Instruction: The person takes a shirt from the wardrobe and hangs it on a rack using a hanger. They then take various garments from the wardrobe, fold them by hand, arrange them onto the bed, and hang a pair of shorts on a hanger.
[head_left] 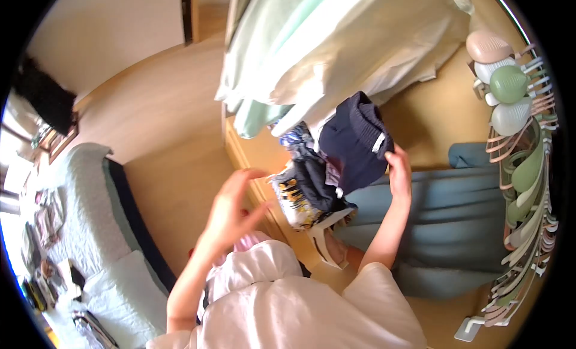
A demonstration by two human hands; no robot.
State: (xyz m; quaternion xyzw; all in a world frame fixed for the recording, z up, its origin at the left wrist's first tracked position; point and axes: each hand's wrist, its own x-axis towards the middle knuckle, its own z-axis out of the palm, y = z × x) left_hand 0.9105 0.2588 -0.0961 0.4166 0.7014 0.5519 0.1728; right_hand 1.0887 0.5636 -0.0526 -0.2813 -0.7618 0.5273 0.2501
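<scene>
My right hand [399, 172] grips a dark navy garment [353, 146] by its edge, close to a small white tag. The garment has a ribbed band and hangs over a pile of folded clothes. In that pile lie a black garment [317, 180] and a patterned white, black and yellow one [293, 200]. A white box or holder [327, 248] stands at the near side of the pile, partly hidden by clothes. My left hand [231, 205], slightly blurred, is to the left of the pile with thumb and fingers apart, holding nothing.
Pale covers or garments [360, 49] hang above the wooden shelf [414, 124]. A blue-grey cloth [450, 217] lies to the right, beside many hangers [522, 169] on a rail. On the left, a bed [90, 205] carries clothes beyond the wooden floor [156, 139].
</scene>
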